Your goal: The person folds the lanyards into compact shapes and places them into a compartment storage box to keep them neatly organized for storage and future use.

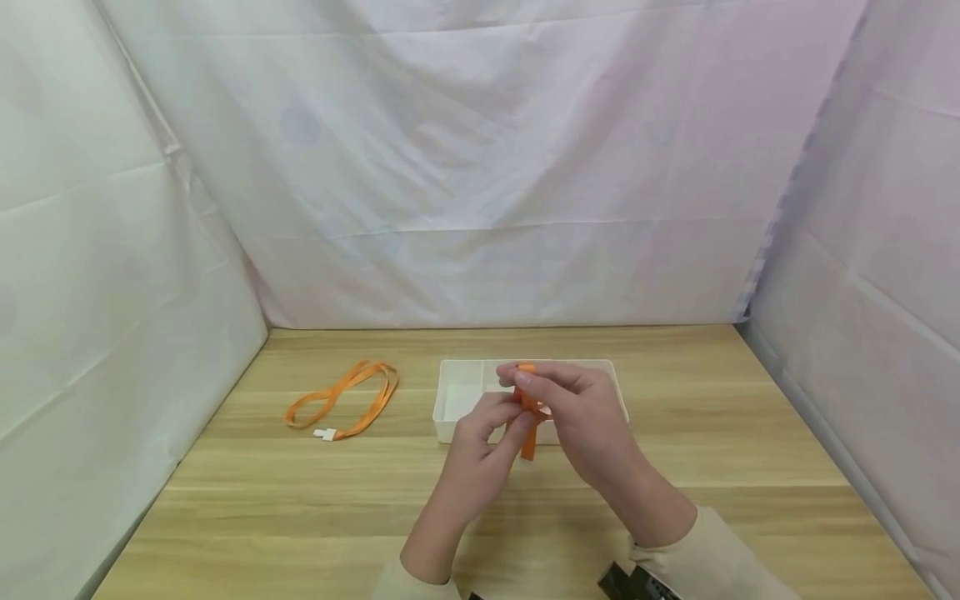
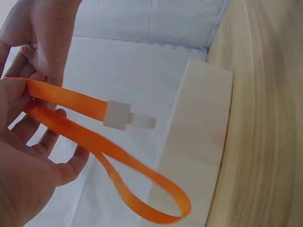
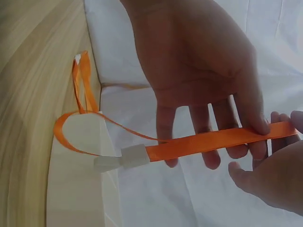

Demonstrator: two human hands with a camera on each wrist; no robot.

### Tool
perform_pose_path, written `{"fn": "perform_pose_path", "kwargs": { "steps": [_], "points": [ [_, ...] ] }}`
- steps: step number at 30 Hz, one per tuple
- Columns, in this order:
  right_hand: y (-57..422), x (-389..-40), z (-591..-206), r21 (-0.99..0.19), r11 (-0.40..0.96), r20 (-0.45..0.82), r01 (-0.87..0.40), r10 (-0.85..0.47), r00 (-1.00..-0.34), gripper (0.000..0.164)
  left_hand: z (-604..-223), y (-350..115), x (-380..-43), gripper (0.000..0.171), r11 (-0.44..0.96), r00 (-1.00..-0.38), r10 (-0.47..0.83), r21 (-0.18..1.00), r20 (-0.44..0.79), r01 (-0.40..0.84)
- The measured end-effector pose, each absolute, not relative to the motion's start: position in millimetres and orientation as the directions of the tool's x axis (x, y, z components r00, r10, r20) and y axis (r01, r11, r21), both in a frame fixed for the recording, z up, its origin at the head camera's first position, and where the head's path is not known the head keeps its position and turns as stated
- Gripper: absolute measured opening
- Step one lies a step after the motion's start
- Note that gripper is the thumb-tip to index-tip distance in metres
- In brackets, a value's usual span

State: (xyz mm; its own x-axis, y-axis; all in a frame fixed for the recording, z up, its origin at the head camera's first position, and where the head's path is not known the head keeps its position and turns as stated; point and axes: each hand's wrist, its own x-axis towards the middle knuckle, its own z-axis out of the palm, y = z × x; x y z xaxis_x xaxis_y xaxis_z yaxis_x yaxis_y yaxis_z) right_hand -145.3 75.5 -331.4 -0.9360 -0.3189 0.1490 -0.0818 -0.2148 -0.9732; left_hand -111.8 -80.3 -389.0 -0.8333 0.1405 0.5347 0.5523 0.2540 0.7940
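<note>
In the head view, a folded orange lanyard (image 1: pixel 528 443) is held up in front of the white box. My left hand (image 1: pixel 480 442) pinches its lower part between thumb and fingers. Above and to the right, my right hand (image 1: pixel 592 417) pinches the upper fold with thumb and fingers. Both wrist views show the lanyard's white plastic clip (image 2: pixel 117 115) dangling from the doubled orange band (image 3: pixel 194 145). A loop of the band hangs below the left hand in the left wrist view. Part of the folded band is hidden behind the fingers.
A white box (image 1: pixel 444 431) with a divider stands on the wooden table (image 1: pixel 300 517) behind the hands. To its left lies a second orange lanyard (image 1: pixel 348 432) in a loose loop with a white clip. White cloth (image 1: pixel 480 167) hangs around the back and sides.
</note>
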Motion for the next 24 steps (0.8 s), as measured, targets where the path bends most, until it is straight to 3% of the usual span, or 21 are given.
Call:
{"fn": "perform_pose_path", "kwargs": {
  "steps": [13,24],
  "points": [
    [75.2,-146.6,-327.6,-0.970,-0.232,0.136,-0.072,-0.276,-0.951,0.015,-394.5,-81.2,-108.4,0.015,0.283,-0.798,0.165,0.747,0.579,0.601],
    [76.5,-148.9,-333.7,-0.974,-0.112,0.218,-0.199,-0.204,-0.954,0.020,-397.9,-85.5,-105.5,0.013,0.263,-0.870,0.177,0.830,0.459,0.492]
  ]
}}
